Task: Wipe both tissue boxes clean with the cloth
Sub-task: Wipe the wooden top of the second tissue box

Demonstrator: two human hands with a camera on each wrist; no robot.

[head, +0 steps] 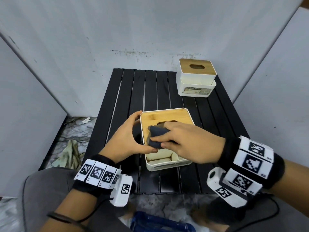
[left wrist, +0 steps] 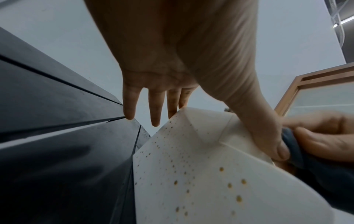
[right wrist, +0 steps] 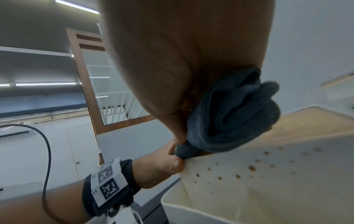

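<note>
Tabletop (head: 150,91): black slats, far-left half bare. Near tissue box (head: 168,162) centre-front, tilted, bamboo lid, white side with brown specks; front compartments stained. Second tissue box (head: 196,77) far-right corner, upright. Left hand (head: 127,139) grips near box's left side. Right hand (head: 187,139) fingers clenched on dark cloth (head: 157,135), pressed on lid.

Matt white plastic tissue box (head: 167,164) with smooth wooden lid (head: 160,116), soft dark cloth (head: 157,136), black slatted table (head: 150,87).
</note>
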